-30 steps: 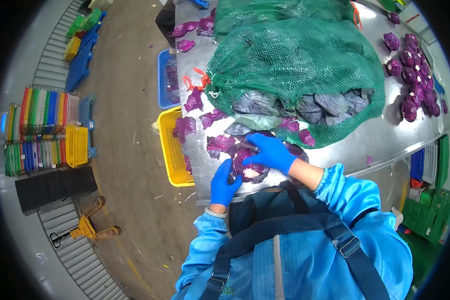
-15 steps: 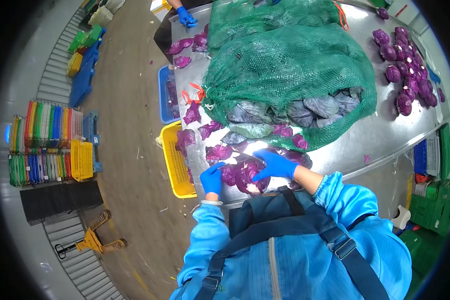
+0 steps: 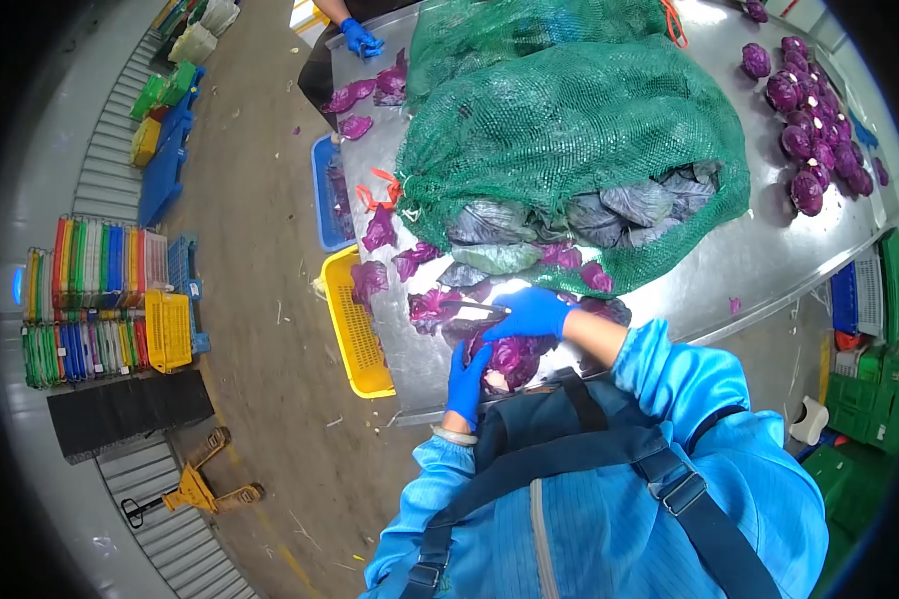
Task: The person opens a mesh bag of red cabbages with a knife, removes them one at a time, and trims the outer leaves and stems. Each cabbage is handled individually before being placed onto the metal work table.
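A purple cabbage [image 3: 515, 361] rests at the near edge of the metal table [image 3: 779, 262], with loose leaves around it. My left hand [image 3: 464, 384], in a blue glove, lies against the cabbage's left side with its fingers apart. Just above the cabbage, my right hand [image 3: 531, 313], also gloved in blue, is closed on a knife [image 3: 474, 305] whose blade points left. Beyond the hands lies a green mesh sack [image 3: 579, 130] with its mouth open and several unpeeled cabbages [image 3: 634, 205] showing.
Several peeled cabbages [image 3: 807, 110] are grouped at the table's right. A yellow crate [image 3: 355, 334] and a blue crate [image 3: 330, 205] stand along the left edge. Another person's gloved hand [image 3: 361, 40] is at the far left corner. A yellow pallet jack [image 3: 192, 489] stands on the floor.
My left hand has moved right, from the loose leaves to the cabbage's side. My right hand has shifted slightly left and up with the knife, off the cabbage.
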Motion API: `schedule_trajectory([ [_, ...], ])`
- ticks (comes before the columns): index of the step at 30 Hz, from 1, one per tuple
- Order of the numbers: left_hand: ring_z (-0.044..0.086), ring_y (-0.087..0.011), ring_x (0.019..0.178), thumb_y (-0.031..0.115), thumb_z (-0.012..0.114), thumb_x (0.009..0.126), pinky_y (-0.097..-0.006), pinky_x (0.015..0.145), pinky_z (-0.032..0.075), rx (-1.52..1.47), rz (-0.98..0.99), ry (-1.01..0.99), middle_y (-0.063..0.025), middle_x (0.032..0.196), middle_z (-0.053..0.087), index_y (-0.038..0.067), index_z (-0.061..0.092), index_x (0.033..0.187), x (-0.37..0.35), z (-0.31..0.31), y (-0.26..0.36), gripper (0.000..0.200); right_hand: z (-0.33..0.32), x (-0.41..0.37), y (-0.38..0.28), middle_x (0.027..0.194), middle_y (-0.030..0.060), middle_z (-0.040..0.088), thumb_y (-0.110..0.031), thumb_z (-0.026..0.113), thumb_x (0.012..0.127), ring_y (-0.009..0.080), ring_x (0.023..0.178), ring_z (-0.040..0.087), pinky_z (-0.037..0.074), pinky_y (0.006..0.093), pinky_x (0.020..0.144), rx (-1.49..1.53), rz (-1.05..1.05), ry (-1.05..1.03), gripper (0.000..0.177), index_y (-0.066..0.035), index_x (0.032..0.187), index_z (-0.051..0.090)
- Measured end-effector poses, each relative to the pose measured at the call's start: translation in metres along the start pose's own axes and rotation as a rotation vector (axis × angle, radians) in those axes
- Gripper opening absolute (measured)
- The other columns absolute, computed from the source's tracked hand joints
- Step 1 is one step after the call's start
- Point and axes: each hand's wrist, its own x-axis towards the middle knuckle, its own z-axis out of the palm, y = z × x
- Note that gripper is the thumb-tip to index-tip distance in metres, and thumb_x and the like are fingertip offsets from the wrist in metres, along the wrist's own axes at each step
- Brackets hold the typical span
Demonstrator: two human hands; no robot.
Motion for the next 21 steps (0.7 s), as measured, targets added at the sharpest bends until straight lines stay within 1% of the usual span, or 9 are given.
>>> schedule_trajectory([
  [4,0.048,-0.0233,0.123,0.013,0.077,0.078,-0.0345,0.101,0.042,0.112,0.233,0.011,-0.0156,0.135,0.047,-0.001,0.033,0.142,0.007,0.008,0.027,0.079,-0.018,0.000,0.006,0.090,0.0210,0.063,-0.060,0.065,0.075,0.0382,0.088,0.062,0.049,0.0444,0.076,-0.200,-0.134,-0.043,0.063,-0.001,0.097,0.063],
  [5,0.048,-0.0241,0.122,0.008,0.079,0.074,-0.0352,0.100,0.044,0.088,0.258,-0.066,-0.0163,0.136,0.045,0.001,0.032,0.143,0.013,0.007,0.033,0.083,-0.027,-0.006,-0.005,0.088,0.0189,0.063,-0.050,0.063,0.079,0.0370,0.085,0.063,0.049,0.0457,0.071,-0.188,-0.125,-0.073,0.051,-0.001,0.094,0.063],
  [8,0.046,-0.0257,0.125,0.010,0.080,0.073,-0.0376,0.104,0.040,0.284,0.392,-0.065,-0.0165,0.140,0.042,0.006,0.029,0.146,0.017,0.008,0.040,0.089,-0.010,-0.015,0.007,0.083,0.0174,0.064,-0.040,0.063,0.080,0.0362,0.078,0.064,0.050,0.0467,0.066,-0.340,-0.142,0.093,0.039,-0.003,0.093,0.063],
  [9,0.046,-0.0260,0.125,0.010,0.080,0.072,-0.0379,0.105,0.039,0.300,0.397,-0.070,-0.0164,0.141,0.041,0.006,0.027,0.147,0.018,0.008,0.041,0.091,-0.005,-0.013,0.014,0.080,0.0182,0.064,-0.033,0.061,0.079,0.0378,0.073,0.064,0.050,0.0487,0.064,-0.232,-0.047,0.141,0.029,-0.007,0.093,0.065],
  [12,0.044,-0.0266,0.127,0.010,0.082,0.069,-0.0387,0.106,0.038,0.325,0.434,-0.118,-0.0161,0.141,0.041,0.009,0.022,0.149,0.013,0.008,0.039,0.100,-0.003,0.004,0.045,0.078,0.0201,0.065,-0.031,0.060,0.079,0.0399,0.073,0.063,0.050,0.0497,0.066,-0.101,0.141,0.359,0.025,-0.009,0.090,0.066],
  [14,0.043,-0.0270,0.128,0.010,0.083,0.068,-0.0388,0.107,0.037,0.297,0.501,-0.186,-0.0160,0.142,0.040,0.009,0.018,0.150,0.005,0.001,0.032,0.105,0.001,0.006,0.053,0.082,0.0211,0.065,-0.031,0.060,0.078,0.0414,0.076,0.063,0.050,0.0505,0.066,-0.108,0.199,0.339,0.024,-0.009,0.087,0.067],
  [18,0.039,-0.0260,0.133,0.001,0.076,0.072,-0.0370,0.110,0.034,0.059,0.227,-0.252,-0.0145,0.146,0.035,0.010,0.015,0.151,-0.020,-0.037,0.026,0.101,0.004,-0.009,0.061,0.082,0.0222,0.065,-0.032,0.061,0.078,0.0413,0.077,0.063,0.050,0.0504,0.068,-0.124,0.302,0.416,0.027,-0.008,0.090,0.067],
  [19,0.039,-0.0253,0.132,-0.003,0.072,0.075,-0.0369,0.110,0.034,0.115,0.168,-0.362,-0.0131,0.148,0.032,0.008,0.018,0.150,-0.024,-0.044,0.030,0.094,0.003,-0.011,0.058,0.082,0.0226,0.065,-0.032,0.061,0.078,0.0414,0.078,0.063,0.050,0.0503,0.069,-0.139,0.331,0.444,0.029,-0.008,0.092,0.067],
  [21,0.038,-0.0255,0.133,0.002,0.074,0.073,-0.0371,0.110,0.033,0.188,0.133,-0.270,-0.0132,0.147,0.034,0.007,0.022,0.149,-0.036,-0.036,0.042,0.093,0.004,-0.021,0.036,0.082,0.0225,0.065,-0.033,0.062,0.079,0.0410,0.079,0.063,0.050,0.0495,0.070,-0.068,0.230,0.338,0.031,-0.007,0.096,0.066],
])
